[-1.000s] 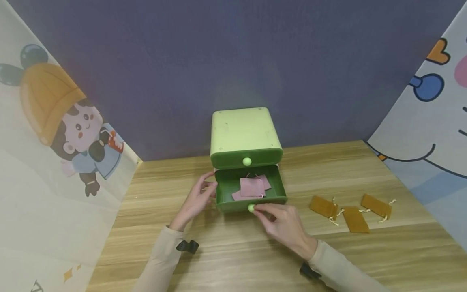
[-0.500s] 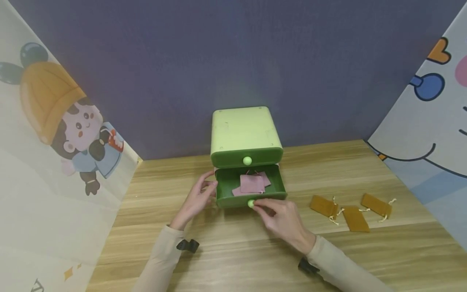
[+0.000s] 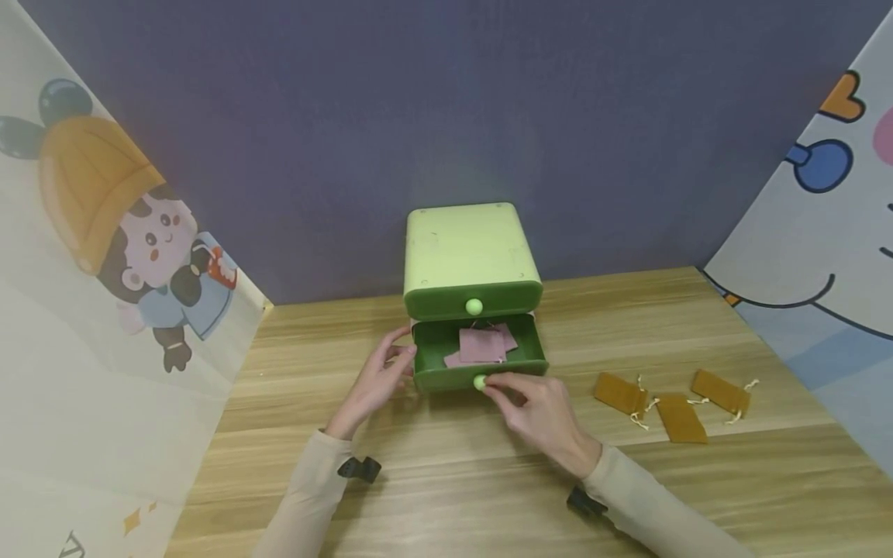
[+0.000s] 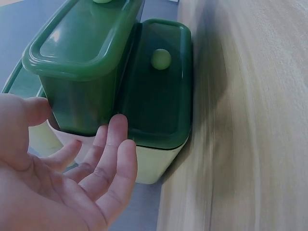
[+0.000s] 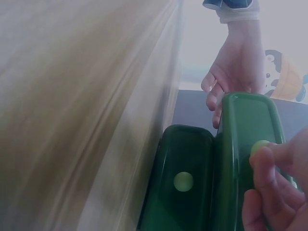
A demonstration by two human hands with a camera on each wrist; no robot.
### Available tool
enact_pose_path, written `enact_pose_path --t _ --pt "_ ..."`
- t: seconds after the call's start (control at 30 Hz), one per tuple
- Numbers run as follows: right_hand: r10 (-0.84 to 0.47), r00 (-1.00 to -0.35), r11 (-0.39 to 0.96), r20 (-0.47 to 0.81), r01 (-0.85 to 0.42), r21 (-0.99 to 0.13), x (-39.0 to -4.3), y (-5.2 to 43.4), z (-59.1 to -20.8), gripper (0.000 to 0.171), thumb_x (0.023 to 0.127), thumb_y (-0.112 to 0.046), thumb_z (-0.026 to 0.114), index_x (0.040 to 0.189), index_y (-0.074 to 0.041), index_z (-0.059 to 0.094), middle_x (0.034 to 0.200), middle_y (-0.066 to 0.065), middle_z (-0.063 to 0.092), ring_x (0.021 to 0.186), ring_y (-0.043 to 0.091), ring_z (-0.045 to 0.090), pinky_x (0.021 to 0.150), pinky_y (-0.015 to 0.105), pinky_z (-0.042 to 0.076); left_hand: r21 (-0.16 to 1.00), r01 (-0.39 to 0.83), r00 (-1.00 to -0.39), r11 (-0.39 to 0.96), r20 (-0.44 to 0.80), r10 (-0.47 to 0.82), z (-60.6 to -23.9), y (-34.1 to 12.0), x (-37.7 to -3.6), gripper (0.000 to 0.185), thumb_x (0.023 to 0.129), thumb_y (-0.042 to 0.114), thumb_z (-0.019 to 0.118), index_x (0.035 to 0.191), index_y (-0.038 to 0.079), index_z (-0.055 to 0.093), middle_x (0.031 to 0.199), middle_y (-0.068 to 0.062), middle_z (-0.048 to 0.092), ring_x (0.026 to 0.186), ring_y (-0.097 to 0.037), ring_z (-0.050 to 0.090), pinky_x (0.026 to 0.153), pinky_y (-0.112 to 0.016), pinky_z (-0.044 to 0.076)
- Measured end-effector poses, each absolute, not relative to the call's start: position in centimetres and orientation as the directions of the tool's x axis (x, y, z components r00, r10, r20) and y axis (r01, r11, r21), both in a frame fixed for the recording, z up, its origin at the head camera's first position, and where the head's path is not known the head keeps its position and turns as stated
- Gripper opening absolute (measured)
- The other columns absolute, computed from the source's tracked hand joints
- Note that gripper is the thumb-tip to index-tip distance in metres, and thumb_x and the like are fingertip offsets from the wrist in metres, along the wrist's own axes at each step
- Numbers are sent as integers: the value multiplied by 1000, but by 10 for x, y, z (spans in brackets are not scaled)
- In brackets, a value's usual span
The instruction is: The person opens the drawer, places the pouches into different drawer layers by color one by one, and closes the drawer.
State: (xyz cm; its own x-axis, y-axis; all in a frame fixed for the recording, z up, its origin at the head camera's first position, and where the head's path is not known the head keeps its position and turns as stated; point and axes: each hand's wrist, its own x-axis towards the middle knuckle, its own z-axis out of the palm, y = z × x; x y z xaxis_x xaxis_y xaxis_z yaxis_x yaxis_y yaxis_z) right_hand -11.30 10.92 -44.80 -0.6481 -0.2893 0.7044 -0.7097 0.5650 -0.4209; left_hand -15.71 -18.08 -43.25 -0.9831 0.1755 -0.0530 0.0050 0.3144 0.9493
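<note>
A pale green drawer cabinet (image 3: pixel 470 244) with dark green fronts stands against the back wall. Its middle drawer (image 3: pixel 443 379) is pulled out, with several pink drawstring pouches (image 3: pixel 481 346) lying inside in a loose pile. My right hand (image 3: pixel 547 418) pinches this drawer's round light green knob (image 3: pixel 480 382) between thumb and fingers. At the cabinet's left side is my left hand (image 3: pixel 373 387), fingers loosely bent and fingertips right by the drawer's side. The left wrist view shows the bottom drawer (image 4: pixel 154 96) closed beneath, with its own knob.
Three brown drawstring pouches (image 3: pixel 680 418) with cream cords lie on the wooden table (image 3: pixel 446 496) to the right. A dark blue wall (image 3: pixel 446 101) rises behind the cabinet. Side panels with cartoon prints flank the table.
My right hand has moved away from me with the knob, and the middle drawer has slid a little way back into the cabinet. My left hand stays put.
</note>
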Motion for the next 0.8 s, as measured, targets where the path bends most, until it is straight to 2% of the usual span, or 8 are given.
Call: enact_pose_path --t 0.37,0.63,0.8 --pt "-267 -668 584 695 -686 -435 -117 108 -448 18 82 -10 91 98 -13 85 87 1 83 50 -9 46 46 4 32 947 18 -983 322 -43 180 -432 -180 -157 56 114 33 51 164 13 37 140 -28 65 100 -25 72 91 -55 62" --pt "-247 -679 595 692 -670 -444 -122 105 -448 17 83 -13 91 99 -15 85 86 -1 83 47 -2 49 46 4 30 947 23 -982 320 -38 184 -433 -181 -156 56 114 34 50 164 13 37 140 -28 64 98 -23 72 89 -52 62" --pt "-230 -694 604 683 -652 -459 -125 103 -445 16 84 -15 90 99 -15 85 82 -2 82 47 -7 46 43 5 28 948 21 -982 316 -40 185 -434 -181 -156 56 114 35 50 164 13 37 140 -28 64 103 -33 73 90 -54 62"
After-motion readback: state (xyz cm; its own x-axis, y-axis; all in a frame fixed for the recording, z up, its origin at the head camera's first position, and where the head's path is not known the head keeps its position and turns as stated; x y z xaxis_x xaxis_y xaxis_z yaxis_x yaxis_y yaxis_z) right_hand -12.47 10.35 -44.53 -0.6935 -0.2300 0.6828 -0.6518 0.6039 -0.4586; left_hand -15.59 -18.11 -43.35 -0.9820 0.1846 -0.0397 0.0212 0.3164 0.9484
